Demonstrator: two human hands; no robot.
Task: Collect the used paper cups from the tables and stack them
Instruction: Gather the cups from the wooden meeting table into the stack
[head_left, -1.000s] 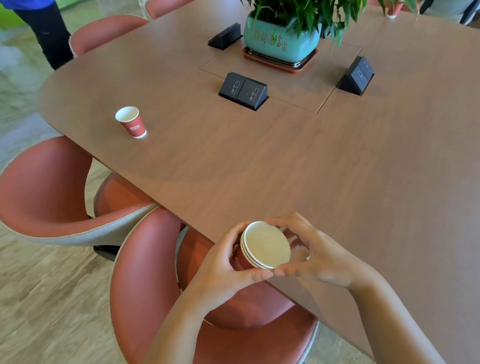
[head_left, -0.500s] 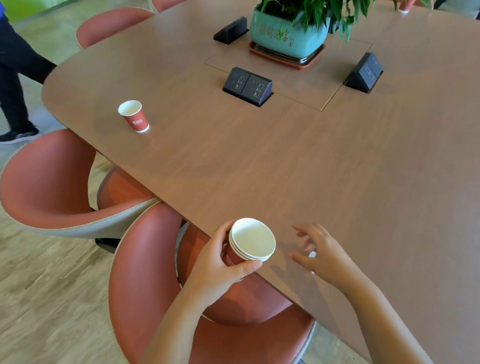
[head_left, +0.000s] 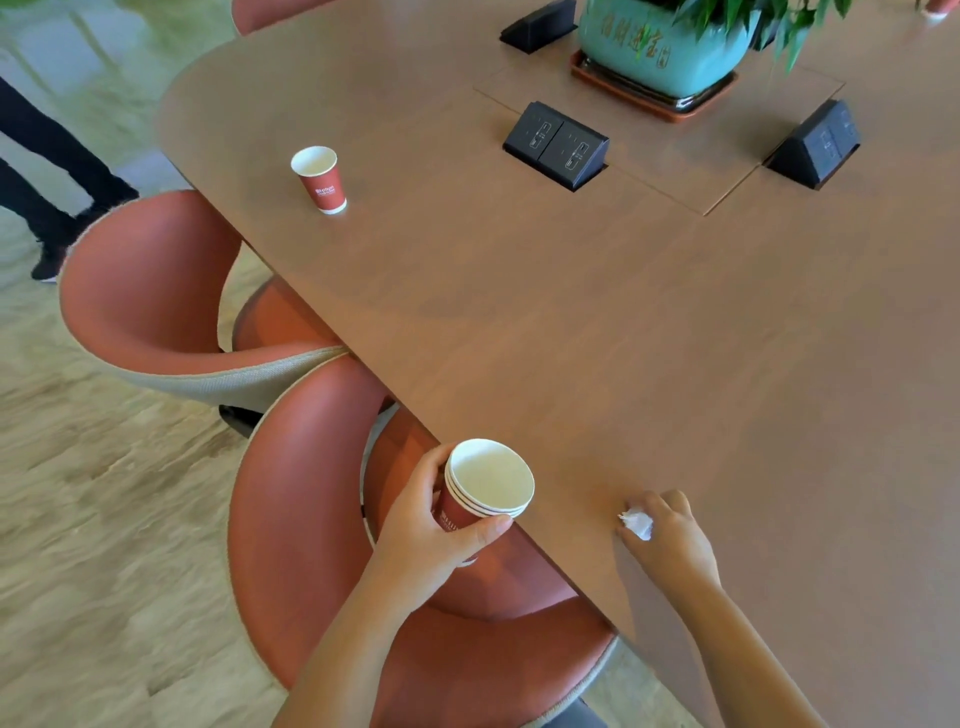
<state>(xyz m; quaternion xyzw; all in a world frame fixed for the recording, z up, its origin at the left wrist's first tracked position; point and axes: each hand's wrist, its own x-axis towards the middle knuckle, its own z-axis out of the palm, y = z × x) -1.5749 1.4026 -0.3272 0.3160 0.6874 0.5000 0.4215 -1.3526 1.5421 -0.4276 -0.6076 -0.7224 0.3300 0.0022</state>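
My left hand grips a stack of red paper cups with white insides, held at the near edge of the brown table, over a chair. My right hand rests on the tabletop to the right of the stack, fingers curled around a small crumpled white paper. A single red paper cup stands upright on the table at the far left, well away from both hands.
Two red chairs are tucked under the table's left edge. Black socket boxes and a teal plant pot on a tray sit at the table's centre. A person's legs stand on the floor at far left.
My right hand left the cup stack, moved right and now rests on the table holding a crumpled paper. The view shifted so the single cup appears nearer.
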